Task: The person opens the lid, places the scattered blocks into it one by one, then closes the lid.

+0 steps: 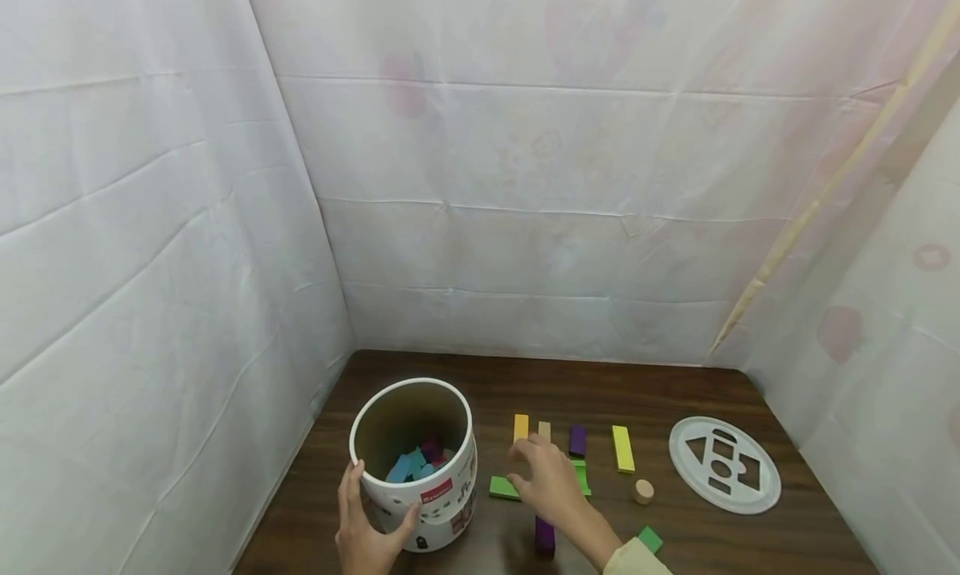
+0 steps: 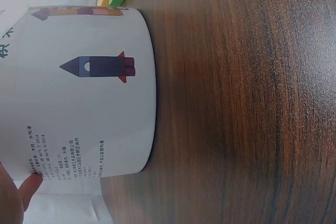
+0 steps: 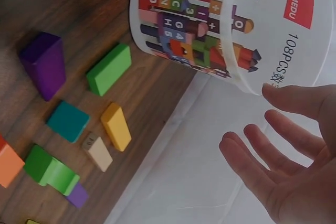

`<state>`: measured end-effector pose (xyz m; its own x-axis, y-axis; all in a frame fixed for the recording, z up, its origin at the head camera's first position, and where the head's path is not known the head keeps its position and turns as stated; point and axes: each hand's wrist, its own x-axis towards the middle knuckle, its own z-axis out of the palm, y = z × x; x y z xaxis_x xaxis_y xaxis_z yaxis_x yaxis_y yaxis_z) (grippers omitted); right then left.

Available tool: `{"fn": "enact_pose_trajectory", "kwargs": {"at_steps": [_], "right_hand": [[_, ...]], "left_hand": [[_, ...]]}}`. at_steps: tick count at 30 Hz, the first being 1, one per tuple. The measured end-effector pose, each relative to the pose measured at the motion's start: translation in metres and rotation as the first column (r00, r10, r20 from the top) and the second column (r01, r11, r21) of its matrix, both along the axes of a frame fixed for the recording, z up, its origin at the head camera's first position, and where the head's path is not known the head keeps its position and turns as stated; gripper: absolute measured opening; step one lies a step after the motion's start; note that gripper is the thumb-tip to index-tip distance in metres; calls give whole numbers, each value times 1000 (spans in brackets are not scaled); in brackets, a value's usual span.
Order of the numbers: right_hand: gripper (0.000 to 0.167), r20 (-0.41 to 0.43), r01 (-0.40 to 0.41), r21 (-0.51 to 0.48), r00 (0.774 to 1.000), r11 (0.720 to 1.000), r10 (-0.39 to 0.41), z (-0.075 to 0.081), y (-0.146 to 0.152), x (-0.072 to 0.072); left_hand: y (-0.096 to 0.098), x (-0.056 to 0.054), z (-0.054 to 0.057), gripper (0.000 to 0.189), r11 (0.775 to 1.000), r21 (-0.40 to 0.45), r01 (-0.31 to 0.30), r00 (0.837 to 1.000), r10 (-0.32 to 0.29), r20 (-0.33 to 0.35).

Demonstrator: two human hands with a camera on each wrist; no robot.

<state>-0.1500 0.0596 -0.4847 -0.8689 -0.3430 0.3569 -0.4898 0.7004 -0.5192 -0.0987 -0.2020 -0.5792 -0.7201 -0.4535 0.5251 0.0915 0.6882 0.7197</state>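
A white printed bucket [image 1: 450, 508] stands on the table with blue, magenta and other coloured blocks [image 1: 411, 465] inside. My left hand [image 1: 369, 532] grips its near left side, fingers at the rim and thumb on the front wall. Over the blocks right of the bucket, my right hand [image 1: 553, 485] hovers with relaxed, parted fingers and nothing in them. Near it lie a green block [image 1: 502, 487], an orange-yellow block [image 1: 521, 427], a beige block [image 1: 544, 430] and a purple block [image 1: 545, 538]. A teal block [image 3: 68, 121] shows in the right wrist view; the hand hides it in the head view.
A white lid [image 1: 742, 502] with shaped holes lies at the right. Between it and the hand are a yellow block [image 1: 622, 448], a round wooden piece [image 1: 643, 492] and a green block [image 1: 650, 540]. White cloth [image 1: 525, 250] closes off the back and sides.
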Motion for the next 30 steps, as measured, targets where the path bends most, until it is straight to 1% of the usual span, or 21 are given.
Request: {"fn": "enact_pose_trajectory", "kwargs": {"at_steps": [7, 13, 17, 19, 23, 26, 30], "right_hand": [[24, 30, 35, 21, 999, 999, -36, -9, 9, 2], [23, 74, 51, 24, 996, 998, -53, -20, 16, 4], [23, 92, 67, 45, 993, 997, -71, -26, 20, 5], [23, 93, 73, 50, 993, 996, -78, -29, 22, 6], [25, 113, 87, 53, 989, 995, -92, -35, 23, 9], [26, 147, 97, 57, 984, 994, -104, -41, 22, 11], [27, 206, 127, 92, 968, 988, -143, -47, 22, 11]], "left_hand": [[2, -1, -1, 106, 1000, -4, 7, 1000, -7, -5], [4, -3, -1, 105, 1000, 3, 12, 1000, -12, -8], [5, -4, 0, 106, 1000, 0, 15, 1000, -15, -5], [5, -4, 0, 106, 1000, -3, 18, 1000, -18, -11], [3, -3, 1, 108, 1000, -8, 11, 999, -11, -46], [2, -1, 2, 108, 1000, 3, -7, 999, 8, -53], [1, 2, 4, 107, 1000, 21, -20, 999, 21, -30]]}}
